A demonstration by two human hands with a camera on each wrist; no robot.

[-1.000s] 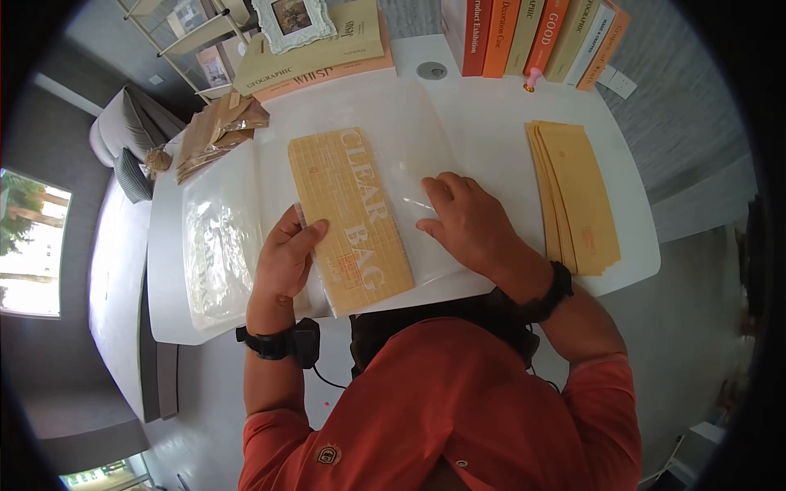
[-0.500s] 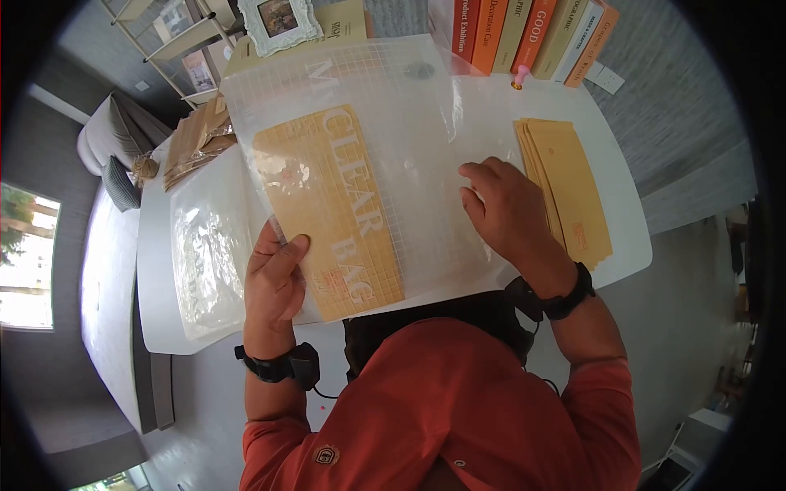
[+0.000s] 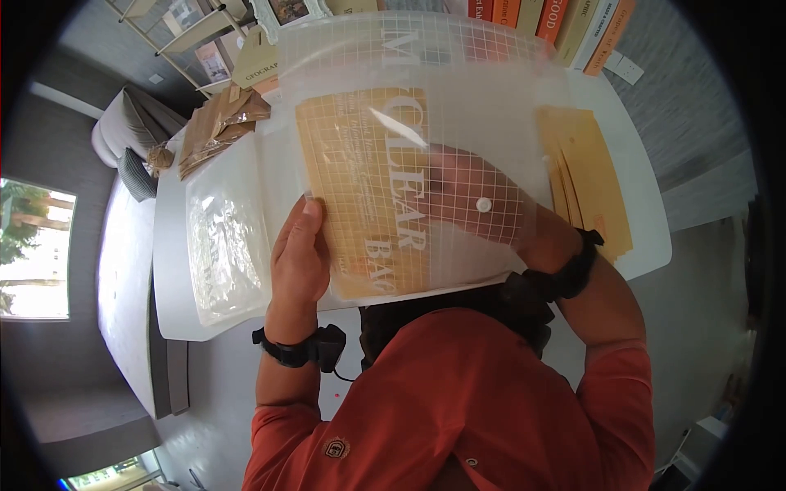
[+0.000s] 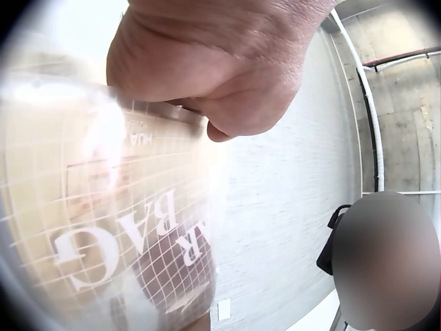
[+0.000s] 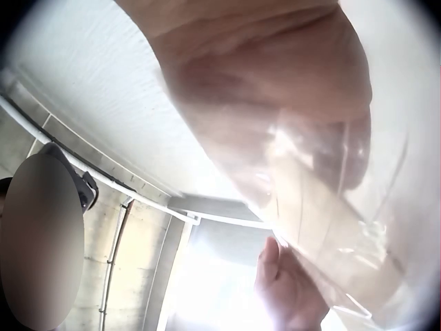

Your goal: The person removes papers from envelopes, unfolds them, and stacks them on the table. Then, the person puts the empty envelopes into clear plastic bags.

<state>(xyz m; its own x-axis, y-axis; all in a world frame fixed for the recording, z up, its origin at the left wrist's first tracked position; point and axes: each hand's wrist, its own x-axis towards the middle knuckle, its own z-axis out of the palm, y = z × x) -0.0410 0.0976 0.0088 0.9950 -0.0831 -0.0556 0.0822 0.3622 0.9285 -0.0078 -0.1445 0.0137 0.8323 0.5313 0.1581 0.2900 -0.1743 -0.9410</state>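
Observation:
A clear plastic bag (image 3: 483, 98) with a white grid, "CLEAR BAG" lettering and a white snap button is raised over the table. A kraft paper envelope (image 3: 360, 172) shows through its film on the left side. My left hand (image 3: 300, 254) grips the bag's left edge, its thumb lying along the front beside the envelope. Behind the gridded film, my right hand (image 3: 475, 192) shows through, its fingers extended toward the envelope's right edge. Film also covers the fingers of the right hand (image 5: 275, 89) in the right wrist view, where their tips are blurred.
More kraft envelopes (image 3: 602, 180) lie stacked at the right of the white table (image 3: 647, 204). Clear plastic bags (image 3: 225, 254) lie at the left, with brown paper packets (image 3: 221, 127) behind them. Books (image 3: 581, 33) stand at the back right, partly behind the raised bag.
The bag has risen and swung right, its gridded film now in front of my right hand. That hand has shifted left, toward the envelope, from the bag's right side. My left hand keeps its grip.

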